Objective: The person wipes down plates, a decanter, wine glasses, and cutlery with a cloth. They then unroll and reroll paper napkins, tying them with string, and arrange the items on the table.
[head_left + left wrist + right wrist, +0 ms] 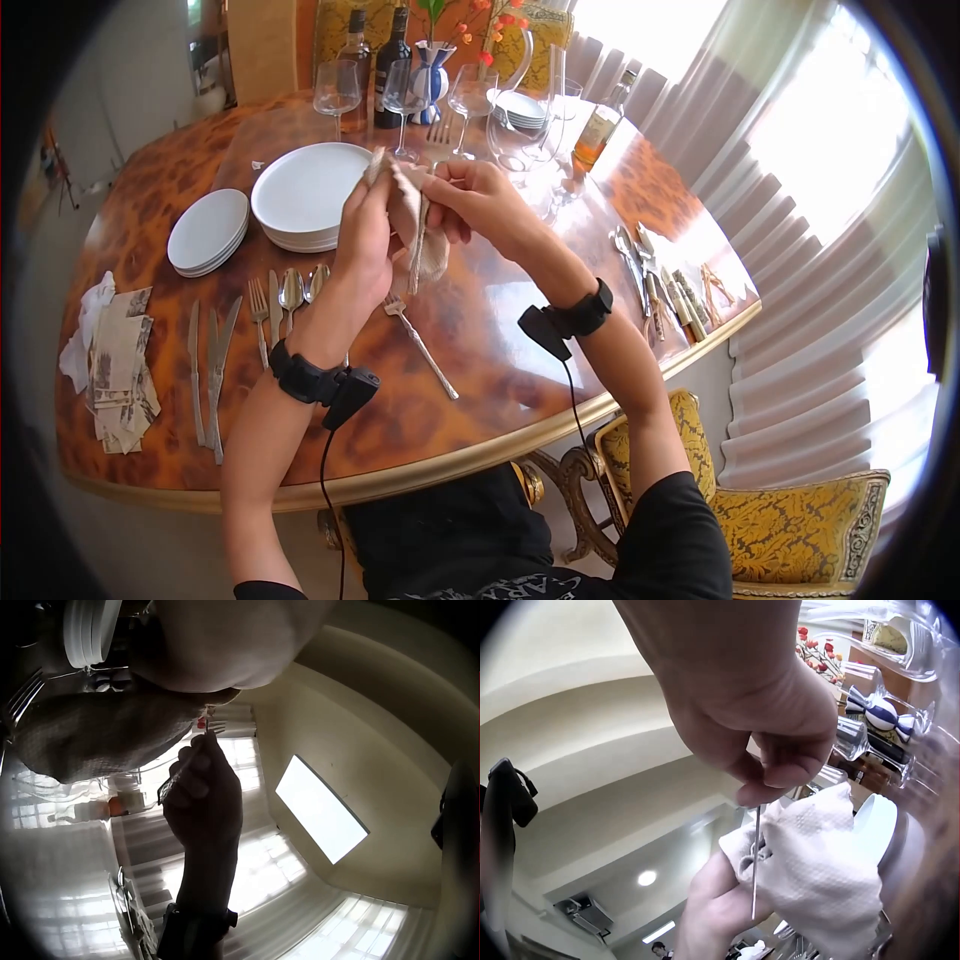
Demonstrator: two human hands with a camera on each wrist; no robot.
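Observation:
In the head view both hands are raised over the near middle of the table, close together. My left hand [367, 235] grips a beige textured cloth [432, 255], which hangs down between the hands. My right hand [487, 205] pinches a fork [438, 135] with its tines pointing up and away. In the right wrist view the fork's thin handle [755, 862] extends from the fingertips past the cloth [821, 862]. Another fork [425, 350] lies alone on the table below the hands.
Left on the glossy table [330, 440] are stacked large plates [310, 190], small plates [208, 232], knives [212, 370], spoons [291, 288] and crumpled papers [122, 350]. Wine glasses [336, 88], bottles [393, 70] and a striped vase [432, 75] stand behind. More cutlery [655, 275] lies right.

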